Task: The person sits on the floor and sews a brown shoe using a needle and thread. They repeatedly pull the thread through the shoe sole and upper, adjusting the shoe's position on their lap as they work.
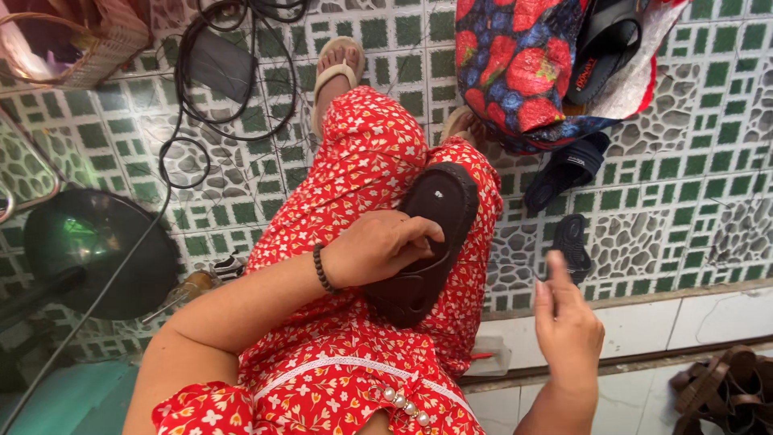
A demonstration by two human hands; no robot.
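Currently the left hand (378, 246) clasps a dark sandal sole (425, 242) resting on the lap, long axis running 1 to 7 o'clock. Right hand (570, 326) hovers released at the sole's 4 o'clock (fingers spread, holding nothing), apart from it; left is nearer.

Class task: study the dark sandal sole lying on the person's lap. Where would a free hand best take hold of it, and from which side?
Grip the sole at its wide far end, coming from the right. The left hand already covers the middle and near edge, while the far end lies bare on the knee. The right hand hovers open on that side.
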